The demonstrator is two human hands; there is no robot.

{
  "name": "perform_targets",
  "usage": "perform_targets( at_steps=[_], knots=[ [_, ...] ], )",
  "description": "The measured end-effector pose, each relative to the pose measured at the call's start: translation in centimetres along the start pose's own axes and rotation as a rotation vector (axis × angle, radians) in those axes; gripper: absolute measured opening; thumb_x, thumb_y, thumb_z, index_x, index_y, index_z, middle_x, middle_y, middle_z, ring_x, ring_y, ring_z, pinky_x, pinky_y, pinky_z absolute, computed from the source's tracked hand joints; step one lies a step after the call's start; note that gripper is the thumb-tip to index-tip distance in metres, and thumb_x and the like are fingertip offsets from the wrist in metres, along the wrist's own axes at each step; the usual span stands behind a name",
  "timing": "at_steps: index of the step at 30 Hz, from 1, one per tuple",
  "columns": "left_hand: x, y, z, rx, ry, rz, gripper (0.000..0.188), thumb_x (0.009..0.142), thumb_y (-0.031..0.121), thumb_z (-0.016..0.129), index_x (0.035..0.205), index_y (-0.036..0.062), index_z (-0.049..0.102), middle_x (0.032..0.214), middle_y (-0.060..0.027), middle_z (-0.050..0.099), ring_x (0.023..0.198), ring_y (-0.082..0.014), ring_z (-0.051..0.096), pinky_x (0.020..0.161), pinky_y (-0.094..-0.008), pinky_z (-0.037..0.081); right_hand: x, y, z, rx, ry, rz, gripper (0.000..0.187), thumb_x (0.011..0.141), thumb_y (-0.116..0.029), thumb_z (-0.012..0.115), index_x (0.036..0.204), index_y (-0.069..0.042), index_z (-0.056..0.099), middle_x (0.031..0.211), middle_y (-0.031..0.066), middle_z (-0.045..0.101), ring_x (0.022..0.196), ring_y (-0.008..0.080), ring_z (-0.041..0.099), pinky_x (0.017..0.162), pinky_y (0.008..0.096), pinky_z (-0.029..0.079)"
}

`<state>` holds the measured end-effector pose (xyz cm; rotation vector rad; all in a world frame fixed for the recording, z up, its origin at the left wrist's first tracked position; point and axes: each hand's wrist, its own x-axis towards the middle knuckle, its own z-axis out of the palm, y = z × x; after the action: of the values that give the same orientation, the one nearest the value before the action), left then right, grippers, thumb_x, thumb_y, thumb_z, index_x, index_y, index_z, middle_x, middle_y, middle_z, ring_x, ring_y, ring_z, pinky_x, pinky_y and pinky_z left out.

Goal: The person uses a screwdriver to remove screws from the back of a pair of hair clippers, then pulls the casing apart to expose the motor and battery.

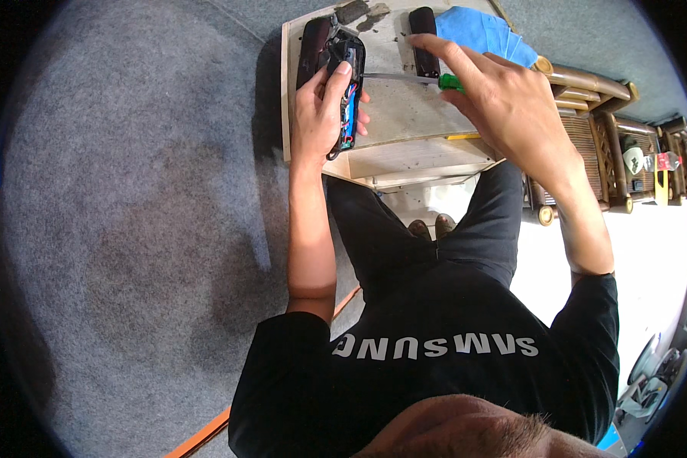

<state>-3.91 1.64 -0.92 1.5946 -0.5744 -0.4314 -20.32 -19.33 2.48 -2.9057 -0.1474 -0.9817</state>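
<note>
At the far left there is only the grey carpet floor. Next comes the small pale wooden table where I work. On its left edge lies a dark brown, long plastic cover piece, just beside the thing in my left hand. This hand is closed around an opened black plastic hair clipper body; my thumb lies on top of it, and inside I see blue and red parts. The body rests over the left part of the table top.

From the clipper, the thin metal shaft of a screwdriver with a green plastic handle goes to the right, and its tip reaches the side of the open body. My right hand grips the green handle, with the index finger stretched along it.

Behind the screwdriver a second dark, long plastic piece lies at the far edge of the table, partly under my finger. A blue cloth is just beside it, to the right. Further right stands brown rattan furniture.
</note>
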Motion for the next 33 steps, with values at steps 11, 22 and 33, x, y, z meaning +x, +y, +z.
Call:
perform_targets(
  at_steps=[11, 22, 33],
  knots=[
    [0.0, -0.1, 0.1, -0.012, -0.009, -0.001, 0.043, 0.109, 0.041, 0.056, 0.109, -0.0012, 0.065, 0.082, -0.0127, 0.071, 0.056, -0.0158, 0.067, 0.047, -0.0293, 0.057, 0.0, 0.2, -0.1, 0.011, -0.039, 0.03, 0.049, 0.1, -0.023, 0.07, 0.145, -0.02, 0.051, 0.096, 0.0116, 0.071, 0.075, 0.0324, 0.073, 0.059, 0.0421, 0.056],
    [0.2, 0.0, 0.1, -0.047, -0.013, -0.003, 0.044, 0.108, 0.042, 0.059, 0.109, -0.0017, 0.066, 0.08, -0.0123, 0.07, 0.056, -0.0168, 0.068, 0.047, -0.0301, 0.057, 0.0, 0.7, 0.1, 0.044, 0.014, 0.051, 0.051, 0.097, -0.023, 0.073, 0.143, -0.018, 0.051, 0.098, 0.0138, 0.073, 0.081, 0.0365, 0.074, 0.064, 0.0463, 0.057],
    [0.1, 0.0, 0.1, -0.008, -0.01, 0.002, 0.046, 0.11, 0.043, 0.055, 0.11, -0.0017, 0.066, 0.082, -0.0126, 0.071, 0.057, -0.0166, 0.067, 0.048, -0.0299, 0.057, 0.1, 0.2, -0.3, 0.096, -0.158, 0.184, 0.051, 0.098, -0.021, 0.073, 0.144, -0.013, 0.052, 0.107, 0.0148, 0.068, 0.088, 0.0352, 0.073, 0.071, 0.0452, 0.057]
  ],
)
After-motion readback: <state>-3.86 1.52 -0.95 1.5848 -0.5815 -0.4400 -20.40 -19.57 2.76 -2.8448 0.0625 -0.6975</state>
